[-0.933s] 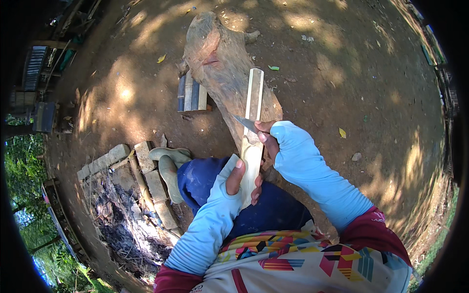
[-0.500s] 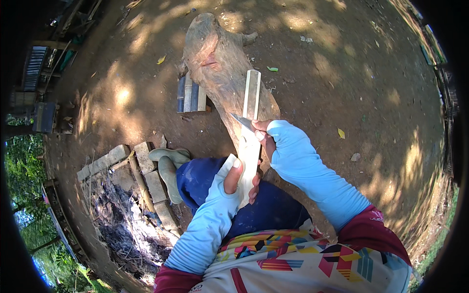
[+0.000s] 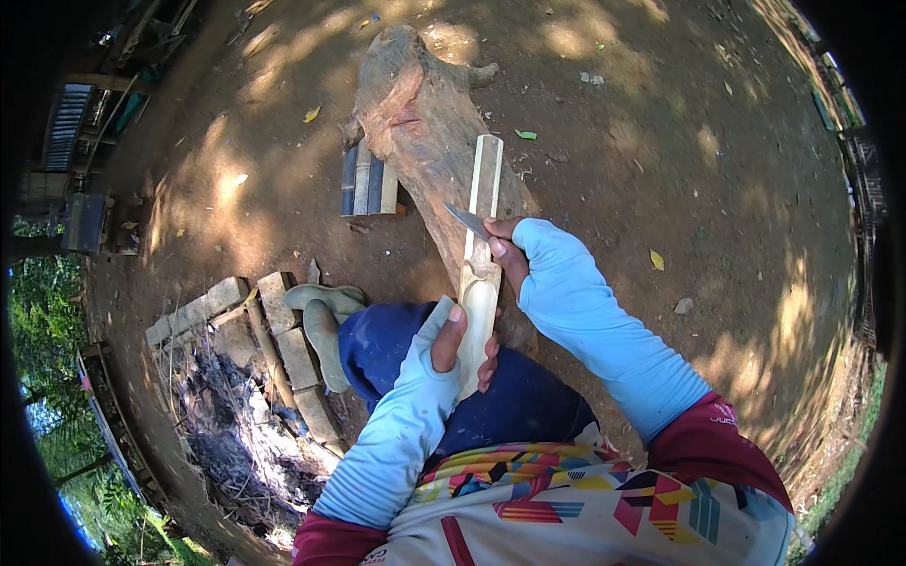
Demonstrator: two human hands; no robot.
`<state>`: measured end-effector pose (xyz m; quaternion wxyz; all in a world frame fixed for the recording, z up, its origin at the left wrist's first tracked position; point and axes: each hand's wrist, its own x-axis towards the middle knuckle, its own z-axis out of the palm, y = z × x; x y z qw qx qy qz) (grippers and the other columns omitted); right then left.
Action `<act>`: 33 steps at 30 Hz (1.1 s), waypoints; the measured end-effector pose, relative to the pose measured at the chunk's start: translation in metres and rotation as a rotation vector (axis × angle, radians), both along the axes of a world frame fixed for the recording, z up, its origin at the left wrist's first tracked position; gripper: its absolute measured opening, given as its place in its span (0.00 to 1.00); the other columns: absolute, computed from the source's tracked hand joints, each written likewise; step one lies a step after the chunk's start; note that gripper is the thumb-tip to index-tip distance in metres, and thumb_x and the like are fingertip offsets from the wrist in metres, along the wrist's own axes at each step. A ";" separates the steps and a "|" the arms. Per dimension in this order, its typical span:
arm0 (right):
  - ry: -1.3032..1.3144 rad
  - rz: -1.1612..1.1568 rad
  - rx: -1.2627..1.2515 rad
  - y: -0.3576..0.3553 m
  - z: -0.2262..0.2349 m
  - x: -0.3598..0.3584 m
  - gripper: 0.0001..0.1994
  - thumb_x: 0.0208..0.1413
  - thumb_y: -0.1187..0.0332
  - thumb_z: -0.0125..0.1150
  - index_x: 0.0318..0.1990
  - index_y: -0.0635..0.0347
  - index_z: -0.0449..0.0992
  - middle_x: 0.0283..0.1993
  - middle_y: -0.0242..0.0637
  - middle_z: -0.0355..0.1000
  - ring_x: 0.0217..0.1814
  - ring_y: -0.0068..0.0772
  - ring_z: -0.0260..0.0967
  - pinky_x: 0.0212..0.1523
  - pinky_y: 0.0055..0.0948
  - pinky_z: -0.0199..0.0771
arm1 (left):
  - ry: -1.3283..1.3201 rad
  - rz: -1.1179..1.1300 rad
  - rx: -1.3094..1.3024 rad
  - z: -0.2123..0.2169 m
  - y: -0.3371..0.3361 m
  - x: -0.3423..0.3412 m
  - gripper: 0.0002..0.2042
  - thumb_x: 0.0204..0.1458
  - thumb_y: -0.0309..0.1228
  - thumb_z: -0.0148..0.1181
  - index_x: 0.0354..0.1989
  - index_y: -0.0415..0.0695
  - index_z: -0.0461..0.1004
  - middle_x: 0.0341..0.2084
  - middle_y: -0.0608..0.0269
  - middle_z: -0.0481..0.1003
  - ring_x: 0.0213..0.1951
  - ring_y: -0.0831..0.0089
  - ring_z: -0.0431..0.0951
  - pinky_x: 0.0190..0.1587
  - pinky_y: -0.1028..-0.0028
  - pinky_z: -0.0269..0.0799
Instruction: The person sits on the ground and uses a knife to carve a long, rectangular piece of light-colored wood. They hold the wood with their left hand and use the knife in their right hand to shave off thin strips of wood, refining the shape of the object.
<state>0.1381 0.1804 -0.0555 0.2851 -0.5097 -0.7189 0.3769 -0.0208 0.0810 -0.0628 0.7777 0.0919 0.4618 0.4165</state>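
A split length of pale bamboo (image 3: 479,307) lies lengthwise over my thigh, its hollow side up. Its near part is wider, a joint crosses it midway, and the far part is a narrower strip. My left hand (image 3: 451,341) grips the near part, thumb on the left edge and fingertips showing at the right. My right hand (image 3: 508,247) is closed on a knife (image 3: 466,220), whose handle is mostly hidden by the fingers. The blade points left and away, across the narrower strip just beyond the joint; whether it touches the bamboo I cannot tell.
A thick log (image 3: 415,99) stretches out ahead from beneath the bamboo. Beside it is a small bamboo-slat piece (image 3: 370,181). At left, blocks (image 3: 300,360) edge an ash heap (image 3: 226,424), close to my boots (image 3: 326,321). Bare soil with scattered leaves surrounds the log.
My right hand and the knife have shifted slightly away from me along the bamboo. The bamboo's hollow and joint show more plainly now. My left hand keeps its grip.
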 end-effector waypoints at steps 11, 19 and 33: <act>0.004 -0.003 -0.024 -0.010 -0.004 -0.001 0.09 0.60 0.74 0.56 0.46 0.65 0.76 0.39 0.49 0.76 0.40 0.40 0.76 0.43 0.32 0.74 | -0.031 -0.003 0.001 -0.006 0.000 -0.001 0.27 0.59 0.53 0.50 0.51 0.38 0.66 0.22 0.56 0.70 0.16 0.67 0.68 0.18 0.69 0.66; -0.046 0.027 0.004 -0.011 -0.001 -0.002 0.10 0.60 0.73 0.56 0.47 0.65 0.76 0.39 0.49 0.76 0.39 0.40 0.76 0.42 0.32 0.74 | -0.054 -0.008 0.002 -0.004 -0.001 0.000 0.25 0.61 0.52 0.48 0.50 0.38 0.64 0.21 0.57 0.70 0.17 0.70 0.69 0.18 0.72 0.66; 0.048 -0.027 -0.062 0.000 0.003 -0.005 0.09 0.61 0.72 0.57 0.46 0.66 0.76 0.38 0.48 0.76 0.38 0.39 0.75 0.42 0.32 0.73 | -0.004 0.007 0.004 0.003 0.000 0.003 0.24 0.60 0.51 0.50 0.49 0.40 0.63 0.21 0.57 0.70 0.17 0.70 0.69 0.18 0.72 0.66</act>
